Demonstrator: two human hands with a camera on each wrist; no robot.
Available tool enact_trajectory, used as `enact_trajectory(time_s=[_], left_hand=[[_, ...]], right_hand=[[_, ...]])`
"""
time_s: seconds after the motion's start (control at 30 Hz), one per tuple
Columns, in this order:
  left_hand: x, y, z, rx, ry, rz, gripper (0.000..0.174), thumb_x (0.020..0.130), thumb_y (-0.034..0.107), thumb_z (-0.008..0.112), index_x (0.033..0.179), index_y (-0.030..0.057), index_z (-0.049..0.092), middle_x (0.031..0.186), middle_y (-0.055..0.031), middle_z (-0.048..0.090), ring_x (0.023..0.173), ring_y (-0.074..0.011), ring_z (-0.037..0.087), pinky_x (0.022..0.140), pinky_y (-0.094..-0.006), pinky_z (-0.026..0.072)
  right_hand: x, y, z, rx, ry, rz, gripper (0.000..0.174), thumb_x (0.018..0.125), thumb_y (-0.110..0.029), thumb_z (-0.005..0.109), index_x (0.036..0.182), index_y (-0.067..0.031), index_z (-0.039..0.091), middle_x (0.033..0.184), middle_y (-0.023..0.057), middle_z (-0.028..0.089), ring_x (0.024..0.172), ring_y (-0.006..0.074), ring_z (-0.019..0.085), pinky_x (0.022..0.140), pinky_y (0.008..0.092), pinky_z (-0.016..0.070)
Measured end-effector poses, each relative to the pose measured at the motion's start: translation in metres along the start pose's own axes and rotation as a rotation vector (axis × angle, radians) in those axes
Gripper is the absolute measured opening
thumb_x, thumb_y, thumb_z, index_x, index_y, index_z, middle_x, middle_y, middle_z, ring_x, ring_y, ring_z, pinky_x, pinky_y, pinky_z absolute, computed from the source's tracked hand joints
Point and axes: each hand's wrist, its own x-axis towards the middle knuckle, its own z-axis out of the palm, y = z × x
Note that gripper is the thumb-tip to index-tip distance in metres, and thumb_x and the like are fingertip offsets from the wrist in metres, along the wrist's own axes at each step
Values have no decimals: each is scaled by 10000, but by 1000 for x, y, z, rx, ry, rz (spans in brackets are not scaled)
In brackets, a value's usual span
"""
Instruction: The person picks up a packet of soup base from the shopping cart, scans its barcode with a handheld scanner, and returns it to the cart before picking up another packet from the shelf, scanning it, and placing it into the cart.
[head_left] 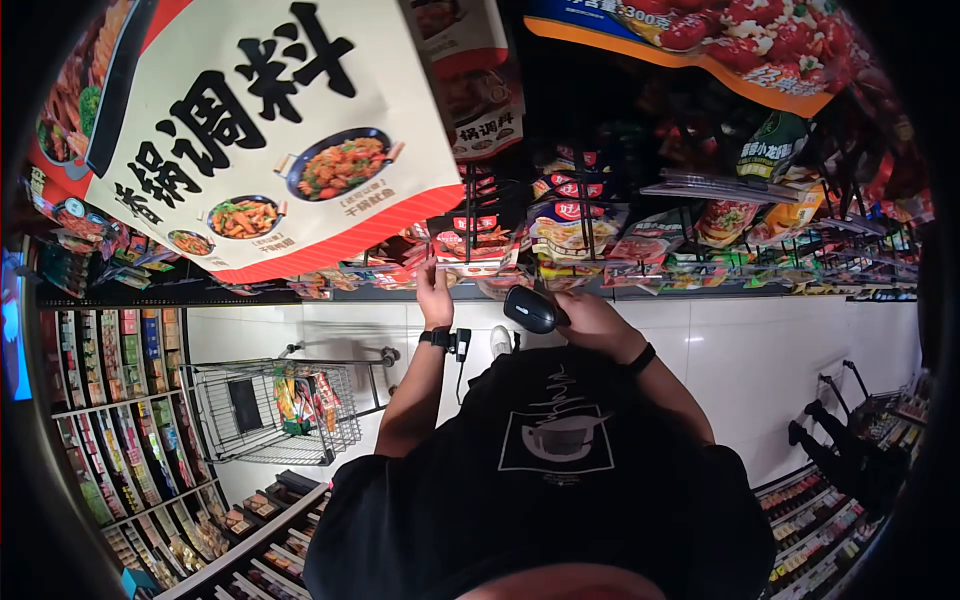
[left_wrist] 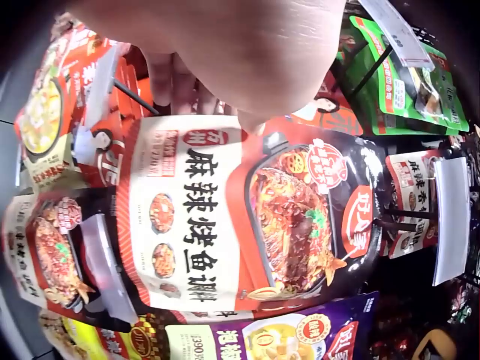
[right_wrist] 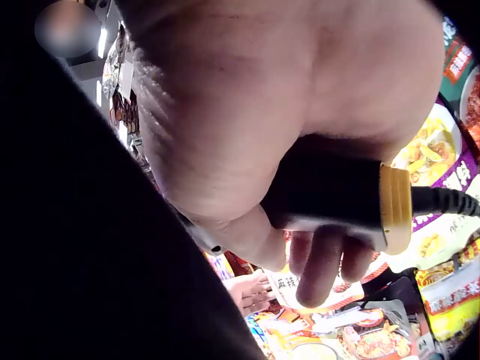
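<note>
My left hand point(head_left: 436, 298) is at the front of the shelf, its thumb and fingers at the edge of a grilled-fish seasoning packet point(left_wrist: 196, 217). In the left wrist view the thumb overlaps the packet's edge while the other fingers point(left_wrist: 176, 82) pass behind it. The packet is white, red and black, with a picture of a fish dish. My right hand point(head_left: 597, 325) grips a black barcode scanner point(head_left: 530, 310), its broad head pointing toward the left hand. In the right wrist view, fingers curl round the scanner's handle point(right_wrist: 326, 187), which has a yellow ring and a cable.
Hanging seasoning pouches point(head_left: 580, 225) fill the shelf ahead, with price tags point(left_wrist: 452, 221) on hooks among them. A large sign point(head_left: 270, 140) hangs at upper left. A shopping cart point(head_left: 275, 410) holding packets stands left behind me. Another person point(head_left: 850, 455) is at the right.
</note>
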Motion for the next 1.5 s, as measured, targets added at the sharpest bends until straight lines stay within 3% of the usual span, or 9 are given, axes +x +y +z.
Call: enact_trajectory(time_s=[0.17,0.43,0.53,0.63,0.77,0.83,0.93,1.33,1.5], left_hand=[[-51,-30,-29,224,-8,-119,168,924,131,525,1023,1,567,892,-43,615,833,-119,562,792,-258,447],[-176,-149,-122,1116,-1014,-553,366,835,368,533,914,34,660,915,-175,652,837,-328,624,771,-412,480],[-216,-159,-126,1093,-911,-456,364,819,361,552,906,25,661,899,-169,657,814,-322,624,761,-409,487],[-247,-139,-105,655,-299,-777,373,824,303,613,1048,7,638,926,-119,672,794,-205,645,736,-341,510],[-269,-95,-79,648,-207,-691,393,820,313,588,1080,21,631,1048,-166,648,1017,-289,601,890,-364,459],[-281,-66,-70,583,-111,-718,407,832,302,583,1114,9,610,1089,-175,632,1051,-294,585,914,-364,446],[-302,-44,-73,574,-24,-794,425,849,311,580,1149,9,587,1118,-172,620,1066,-281,576,918,-352,443],[-435,-111,-128,427,172,-1028,382,800,282,617,1079,22,638,981,-139,666,892,-239,630,802,-354,487],[-461,-127,-148,347,226,-900,364,838,260,626,1103,12,612,915,-96,666,808,-185,625,754,-340,494]], right_hand=[[-14,32,-2,-57,-105,79,285,729,-107,570,994,-7,540,912,216,609,885,373,595,761,440,477],[-66,145,18,-257,-263,420,228,687,-152,572,858,-17,640,861,218,632,867,375,608,746,446,483],[-97,232,40,-192,-306,587,230,664,-170,603,825,-10,640,798,213,653,768,334,652,702,412,514],[-131,294,54,-68,-313,703,196,649,-156,636,740,17,653,648,150,653,583,237,658,576,348,522],[-160,315,58,140,-492,973,310,639,-236,684,807,23,660,739,165,662,672,272,664,641,362,525],[-158,284,40,-60,-564,921,362,645,-278,698,862,10,662,845,202,662,810,314,655,714,392,510],[-144,292,48,-285,-666,712,115,699,-60,660,772,24,634,679,117,651,577,222,650,524,335,512],[-40,253,100,-108,-415,636,141,681,-70,606,753,50,595,582,143,608,464,222,615,426,342,478],[-31,220,127,-276,-466,555,189,684,-111,567,760,48,636,608,162,636,555,249,660,568,354,528]])
